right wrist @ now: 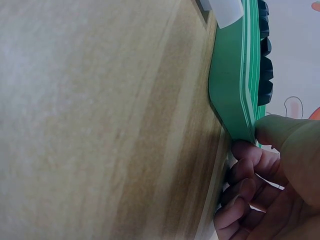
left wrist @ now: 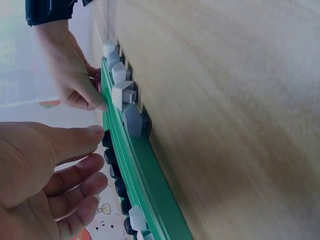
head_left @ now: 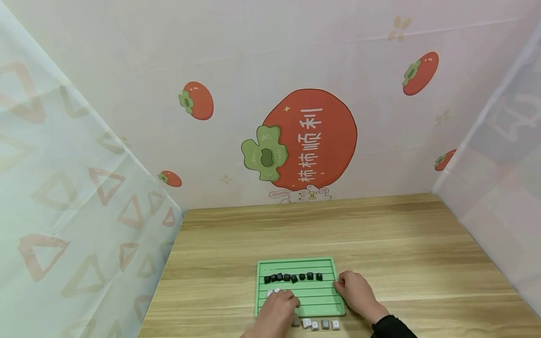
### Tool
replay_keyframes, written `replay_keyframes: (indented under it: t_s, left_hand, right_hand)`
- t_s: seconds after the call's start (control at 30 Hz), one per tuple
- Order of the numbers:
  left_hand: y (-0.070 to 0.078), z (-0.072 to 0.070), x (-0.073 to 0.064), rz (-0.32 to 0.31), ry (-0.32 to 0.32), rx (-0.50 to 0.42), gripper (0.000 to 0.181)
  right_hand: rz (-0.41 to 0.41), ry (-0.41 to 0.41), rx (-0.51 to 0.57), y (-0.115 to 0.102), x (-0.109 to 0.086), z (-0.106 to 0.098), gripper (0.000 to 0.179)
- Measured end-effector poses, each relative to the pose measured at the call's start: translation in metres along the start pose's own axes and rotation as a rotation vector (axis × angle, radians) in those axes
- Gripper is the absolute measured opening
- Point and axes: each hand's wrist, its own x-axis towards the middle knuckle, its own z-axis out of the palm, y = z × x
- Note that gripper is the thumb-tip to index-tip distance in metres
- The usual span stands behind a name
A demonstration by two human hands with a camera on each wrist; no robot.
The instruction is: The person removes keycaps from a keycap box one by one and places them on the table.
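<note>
A green ridged board (head_left: 314, 310) lies on the table. Black keycaps (head_left: 287, 278) stand in an uneven row across its upper part, and white keycaps (head_left: 269, 294) sit lower at its left side. My left hand (head_left: 276, 307) hovers over the board's lower left. In the left wrist view its thumb (left wrist: 75, 140) and loosely bent fingers stand apart with nothing between them. At the board's right edge, my right hand (head_left: 357, 293) pinches the rim, thumb on top and index finger against the side, as the right wrist view shows.
Along the board's near edge lies a row of grey keycaps (head_left: 325, 324) and white keycaps (head_left: 336, 325) on the wooden table (head_left: 401, 249). Printed hangings enclose the table at the back (head_left: 236, 56), left and right.
</note>
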Motion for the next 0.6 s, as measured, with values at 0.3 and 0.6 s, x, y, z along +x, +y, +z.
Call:
replay_keyframes:
  t_s: [0.3, 0.6]
  left_hand:
    - [-0.006, -0.001, -0.002, -0.064, 0.073, 0.056, 0.024]
    - [-0.017, -0.001, -0.004, -0.123, 0.078, 0.047, 0.033]
  right_hand:
    - [-0.002, -0.004, 0.006, 0.000, 0.000, -0.001, 0.050]
    - [-0.003, -0.004, 0.012, 0.000, 0.000, 0.000, 0.050]
